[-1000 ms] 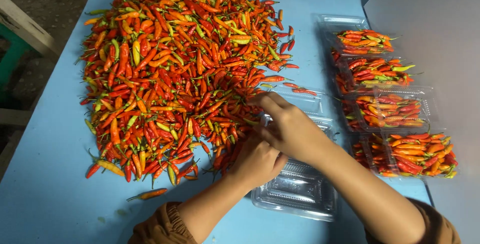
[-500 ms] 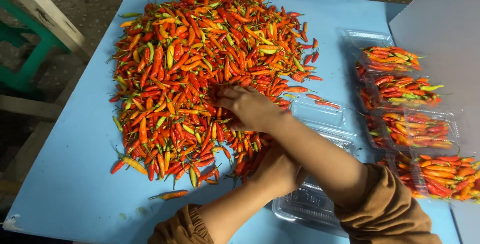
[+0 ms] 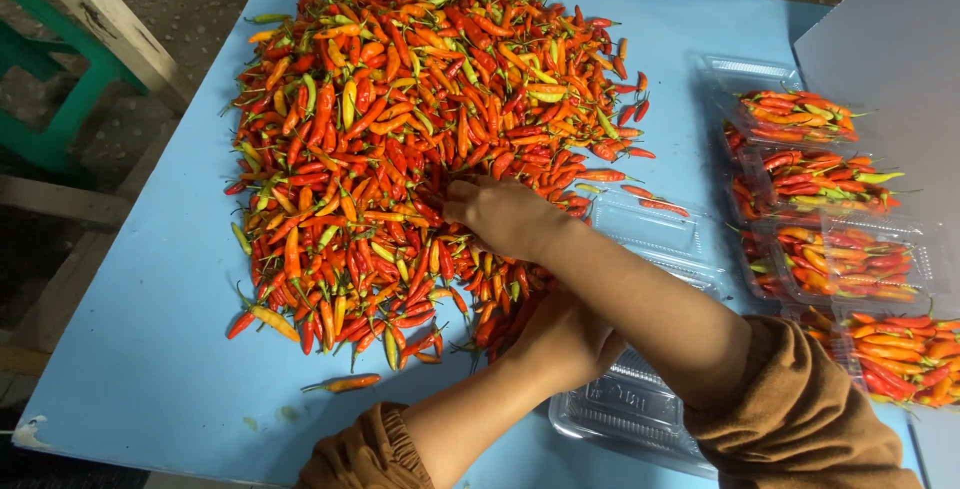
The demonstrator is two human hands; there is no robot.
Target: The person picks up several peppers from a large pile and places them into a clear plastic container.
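Right hand [image 3: 505, 214]: grip curled, palm down, fingers pressed into the near-centre of the chilli pile [image 3: 420, 139]. The fingertips are buried among the red and orange pods, so whether they pinch any single chilli cannot be told. The forearm runs diagonally from the lower right, crossing above the left hand, with a brown sleeve [image 3: 800, 419] at the elbow.

Left hand [image 3: 565, 339]: partly hidden beneath the right forearm; it rests at the near edge of the pile, beside the open clear plastic container [image 3: 625, 409]. How far its grip is spread cannot be told.

The pile covers the middle of the blue tabletop [image 3: 150, 349]. One loose chilli [image 3: 343, 384] lies apart from the pile, toward the near edge. Four filled containers [image 3: 830, 239] sit in a row along the right side.
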